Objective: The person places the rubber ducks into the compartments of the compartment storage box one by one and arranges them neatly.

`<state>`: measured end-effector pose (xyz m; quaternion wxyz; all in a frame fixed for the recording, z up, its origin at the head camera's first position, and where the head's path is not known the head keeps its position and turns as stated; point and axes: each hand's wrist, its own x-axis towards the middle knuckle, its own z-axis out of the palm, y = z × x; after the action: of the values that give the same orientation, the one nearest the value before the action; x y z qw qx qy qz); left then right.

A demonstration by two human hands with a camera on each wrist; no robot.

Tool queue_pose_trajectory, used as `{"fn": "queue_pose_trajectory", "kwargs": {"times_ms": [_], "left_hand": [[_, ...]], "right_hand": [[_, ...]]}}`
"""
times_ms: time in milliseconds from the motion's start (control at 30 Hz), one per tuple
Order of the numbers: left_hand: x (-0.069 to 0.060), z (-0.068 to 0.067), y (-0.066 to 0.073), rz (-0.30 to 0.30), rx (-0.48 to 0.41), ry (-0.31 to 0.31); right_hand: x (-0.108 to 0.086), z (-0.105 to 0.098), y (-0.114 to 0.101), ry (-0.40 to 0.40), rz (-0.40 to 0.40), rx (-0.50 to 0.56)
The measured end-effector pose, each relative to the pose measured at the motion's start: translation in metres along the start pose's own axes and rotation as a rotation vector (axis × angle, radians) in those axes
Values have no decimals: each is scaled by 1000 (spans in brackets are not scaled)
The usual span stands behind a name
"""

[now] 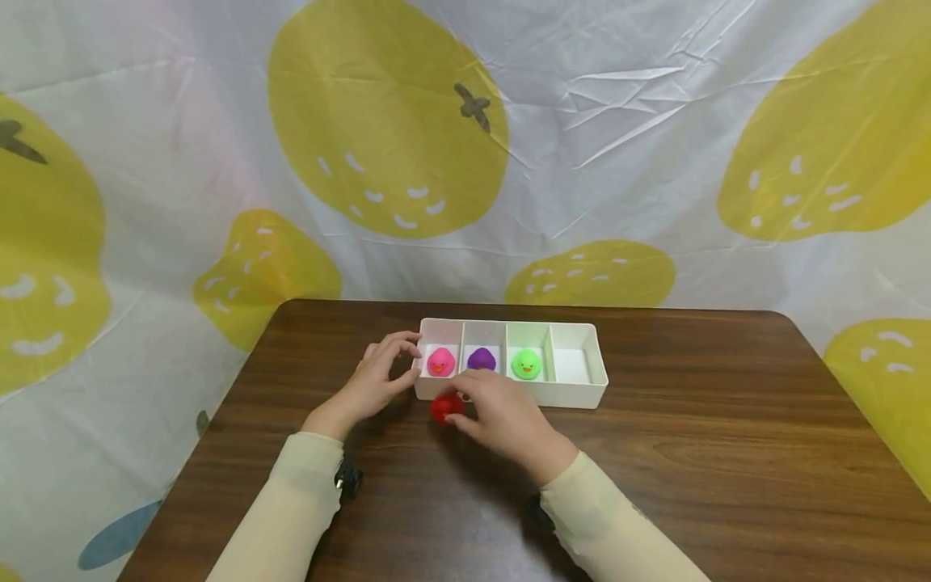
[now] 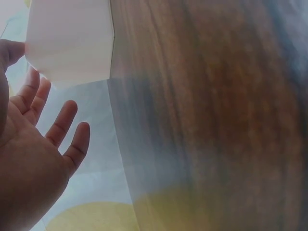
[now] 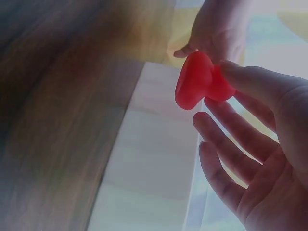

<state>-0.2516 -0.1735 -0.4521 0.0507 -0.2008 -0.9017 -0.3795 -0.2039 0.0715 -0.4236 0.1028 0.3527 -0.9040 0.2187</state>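
Observation:
My right hand (image 1: 502,412) pinches a small red rubber duck (image 1: 445,409) between thumb and fingers, just in front of a white divided tray (image 1: 567,394). In the right wrist view the red duck (image 3: 195,82) hangs from the fingertips, above the tray's level. My left hand (image 1: 371,380) is at the tray's left end, its fingertips and thumb at the rim, fingers relaxed. From left to right, the compartments hold a pink duck (image 1: 440,363), a purple duck (image 1: 482,358) and a green duck (image 1: 527,364). The right hand partly hides the purple one. The rightmost compartment holds no duck.
The tray stands near the back of a brown wooden table (image 1: 698,485). Behind the table hangs a pale curtain (image 1: 618,178) with large yellow fruit prints. A dark wrist device (image 1: 349,478) sits at the left cuff.

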Motion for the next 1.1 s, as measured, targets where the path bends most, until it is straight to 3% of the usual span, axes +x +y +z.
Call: {"fn": "queue_pose_trajectory", "kwargs": {"times_ms": [433, 1100], "left_hand": [[-2, 1, -1, 12, 1, 9], [0, 1, -3, 56, -11, 14]], "right_hand": [[-5, -17, 2, 42, -1, 55], [-10, -40, 12, 127, 13, 18]]}}
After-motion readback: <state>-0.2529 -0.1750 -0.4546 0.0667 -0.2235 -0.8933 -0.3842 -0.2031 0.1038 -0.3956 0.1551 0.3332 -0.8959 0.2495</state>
